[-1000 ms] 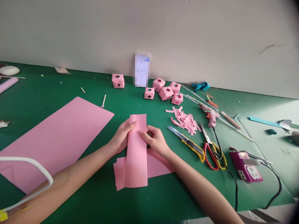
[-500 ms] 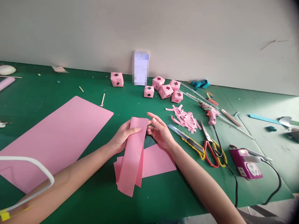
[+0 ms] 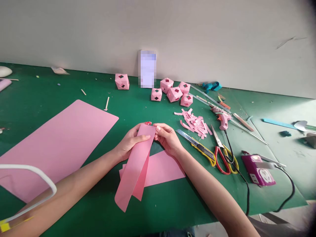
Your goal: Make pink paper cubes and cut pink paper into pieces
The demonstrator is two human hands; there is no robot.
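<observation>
My left hand (image 3: 128,142) pinches the top end of a long pink paper strip (image 3: 134,168), thumb across its face. The strip hangs tilted toward the lower left, above the green table (image 3: 172,204). My right hand (image 3: 167,137) holds the strip's upper right corner with curled fingers. A small red bit (image 3: 148,123) shows just above the strip's top edge. Under the strip lies a flat pink paper piece (image 3: 163,168).
A large pink sheet (image 3: 56,144) lies left. Several pink paper cubes (image 3: 174,93) sit by the wall, pink scraps (image 3: 195,123) nearby. A utility knife (image 3: 197,147), scissors (image 3: 223,156), a glue gun (image 3: 223,120) and a purple power strip (image 3: 259,171) lie right.
The strip has swung from lying straight to tilted lower left. My right hand let go, opened beside the strip, then closed on its upper right corner.
</observation>
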